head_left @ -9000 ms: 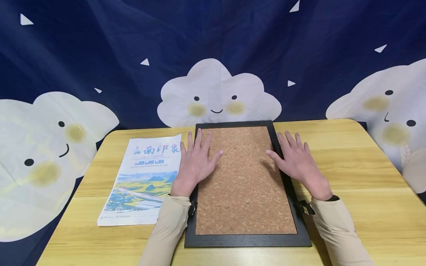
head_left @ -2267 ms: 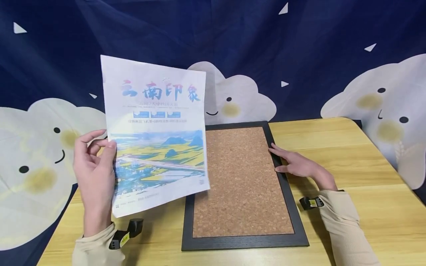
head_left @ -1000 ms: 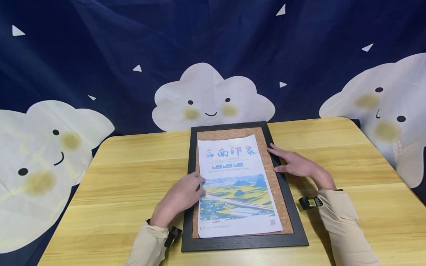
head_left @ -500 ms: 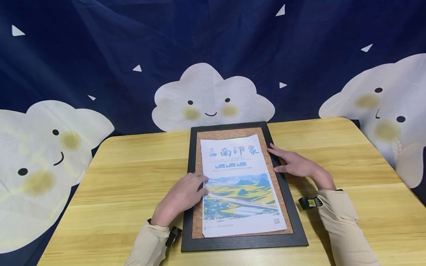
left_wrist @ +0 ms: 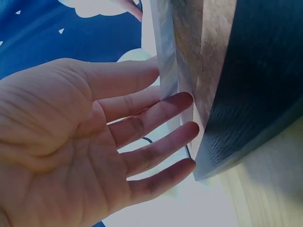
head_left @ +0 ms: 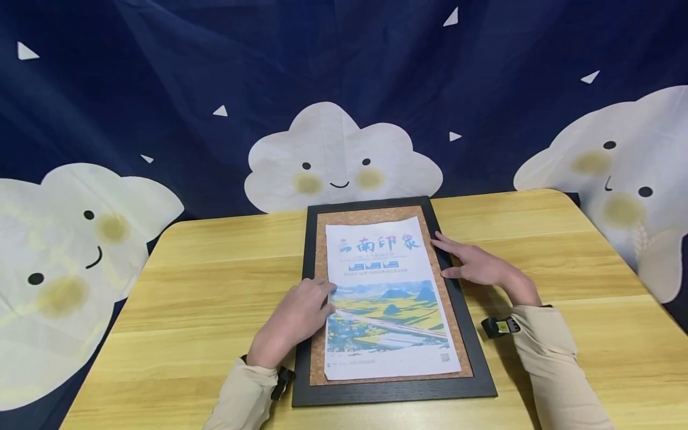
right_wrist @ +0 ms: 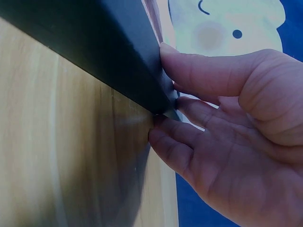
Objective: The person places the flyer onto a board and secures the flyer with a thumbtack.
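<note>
Left hand [head_left: 294,318]: fingers straight and relaxed, tips resting on the left edge of the poster [head_left: 389,298], palm over the frame's left rail.
Right hand [head_left: 480,266]: fingers extended, not curled round anything, pressed along the right rail of the frame [head_left: 395,393].
Poster: lies flat on the cork [head_left: 318,251] inside the frame, between the two hands, slightly askew.
Frame: flat on the table [head_left: 215,280], under both hands.
Backdrop [head_left: 344,89]: dark blue cloth with smiling clouds, beyond the hands.
</note>
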The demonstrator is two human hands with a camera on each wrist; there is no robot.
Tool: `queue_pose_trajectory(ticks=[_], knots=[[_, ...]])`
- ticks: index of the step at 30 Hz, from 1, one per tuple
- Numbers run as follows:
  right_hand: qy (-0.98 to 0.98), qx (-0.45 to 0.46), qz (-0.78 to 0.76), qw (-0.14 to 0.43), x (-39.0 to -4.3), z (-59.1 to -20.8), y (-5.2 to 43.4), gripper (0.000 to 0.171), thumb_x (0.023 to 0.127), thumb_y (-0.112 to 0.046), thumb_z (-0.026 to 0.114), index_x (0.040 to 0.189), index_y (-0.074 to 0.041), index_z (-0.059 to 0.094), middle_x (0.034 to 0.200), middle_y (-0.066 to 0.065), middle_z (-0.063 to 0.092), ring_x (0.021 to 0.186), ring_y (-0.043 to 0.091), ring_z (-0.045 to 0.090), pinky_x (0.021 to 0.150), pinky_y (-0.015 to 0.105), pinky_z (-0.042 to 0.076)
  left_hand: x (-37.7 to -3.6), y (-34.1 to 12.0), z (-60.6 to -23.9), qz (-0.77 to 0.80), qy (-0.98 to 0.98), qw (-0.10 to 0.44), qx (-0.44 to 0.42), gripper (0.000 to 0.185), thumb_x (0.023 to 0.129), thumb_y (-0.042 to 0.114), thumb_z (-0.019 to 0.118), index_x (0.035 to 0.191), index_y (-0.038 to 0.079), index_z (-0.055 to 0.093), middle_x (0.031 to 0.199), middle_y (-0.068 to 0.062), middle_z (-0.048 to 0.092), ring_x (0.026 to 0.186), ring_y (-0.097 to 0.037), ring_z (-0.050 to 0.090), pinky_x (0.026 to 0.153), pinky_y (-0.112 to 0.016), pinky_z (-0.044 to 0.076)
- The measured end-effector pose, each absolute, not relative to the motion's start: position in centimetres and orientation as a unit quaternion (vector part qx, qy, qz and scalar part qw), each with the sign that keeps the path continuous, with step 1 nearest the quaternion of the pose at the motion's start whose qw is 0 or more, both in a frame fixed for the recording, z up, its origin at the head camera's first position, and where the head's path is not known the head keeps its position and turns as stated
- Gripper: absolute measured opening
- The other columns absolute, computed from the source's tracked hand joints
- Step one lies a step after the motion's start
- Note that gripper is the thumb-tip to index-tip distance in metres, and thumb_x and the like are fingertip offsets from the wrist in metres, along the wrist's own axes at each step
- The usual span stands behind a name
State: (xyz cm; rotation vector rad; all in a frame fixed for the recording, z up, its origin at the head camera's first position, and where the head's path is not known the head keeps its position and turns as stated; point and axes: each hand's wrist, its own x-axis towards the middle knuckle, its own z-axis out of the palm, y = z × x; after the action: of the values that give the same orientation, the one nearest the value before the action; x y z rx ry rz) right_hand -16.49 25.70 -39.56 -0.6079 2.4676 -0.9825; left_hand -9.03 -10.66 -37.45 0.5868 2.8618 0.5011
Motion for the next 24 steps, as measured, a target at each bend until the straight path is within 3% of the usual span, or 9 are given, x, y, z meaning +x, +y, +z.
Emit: queue_pose_trajectory(ticks=[3, 9, 13, 18, 24], knots=[[0.889, -0.213, -0.356, 0.193, -16.5, -39.4, 25.9, 0.073, 0.103, -0.015, 0.064, 0.16, 0.008, 0.025, 0.166, 0.032, 0.014, 0.149, 0.056, 0.02, 0.115, 0.067, 0.027, -8.9, -10.6, -37.6, 0.136, 0.967, 0.086, 0.197, 0.035, 0.097, 0.012, 0.074, 0.129, -0.001, 0.07, 0.132, -0.018, 0.066, 0.122, -0.038, 0.059, 0.1, -0.054, 0.048], [0.907, -0.158, -0.38, 0.087, -16.2, -38.2, 27.8, 0.057, 0.105, -0.011, 0.06, 0.154, 0.01, 0.039, 0.154, 0.033, 0.043, 0.13, 0.05, 0.055, 0.104, 0.061, 0.045, -8.8, -10.5, -37.7, 0.102, 0.97, 0.073, 0.208, 0.038, 0.095, 0.014, 0.077, 0.13, 0.001, 0.07, 0.132, -0.018, 0.065, 0.119, -0.039, 0.057, 0.096, -0.054, 0.048], [0.929, -0.122, -0.348, 0.037, -16.1, -37.7, 29.4, 0.046, 0.106, -0.012, 0.059, 0.145, 0.01, 0.052, 0.137, 0.033, 0.059, 0.118, 0.05, 0.063, 0.095, 0.061, 0.051, -8.9, -10.4, -37.7, 0.106, 0.969, 0.071, 0.212, 0.038, 0.094, 0.012, 0.078, 0.129, 0.001, 0.07, 0.13, -0.017, 0.065, 0.115, -0.037, 0.057, 0.094, -0.052, 0.049], [0.953, -0.099, -0.28, 0.064, -16.2, -37.9, 31.2, 0.037, 0.103, -0.011, 0.063, 0.129, 0.015, 0.06, 0.111, 0.033, 0.069, 0.101, 0.048, 0.067, 0.081, 0.055, 0.054, -8.9, -10.5, -37.9, 0.114, 0.966, 0.067, 0.222, 0.037, 0.093, 0.01, 0.079, 0.128, 0.001, 0.071, 0.128, -0.017, 0.066, 0.109, -0.036, 0.058, 0.09, -0.05, 0.05], [0.951, -0.085, -0.251, 0.159, -15.9, -38.0, 32.6, 0.018, 0.096, -0.01, 0.07, 0.095, 0.007, 0.067, 0.074, 0.007, 0.067, 0.067, 0.021, 0.063, 0.062, 0.036, 0.047, -8.9, -10.6, -38.2, 0.126, 0.963, 0.061, 0.229, 0.039, 0.093, 0.007, 0.078, 0.13, 0.002, 0.069, 0.127, -0.017, 0.064, 0.105, -0.035, 0.056, 0.087, -0.049, 0.049]])
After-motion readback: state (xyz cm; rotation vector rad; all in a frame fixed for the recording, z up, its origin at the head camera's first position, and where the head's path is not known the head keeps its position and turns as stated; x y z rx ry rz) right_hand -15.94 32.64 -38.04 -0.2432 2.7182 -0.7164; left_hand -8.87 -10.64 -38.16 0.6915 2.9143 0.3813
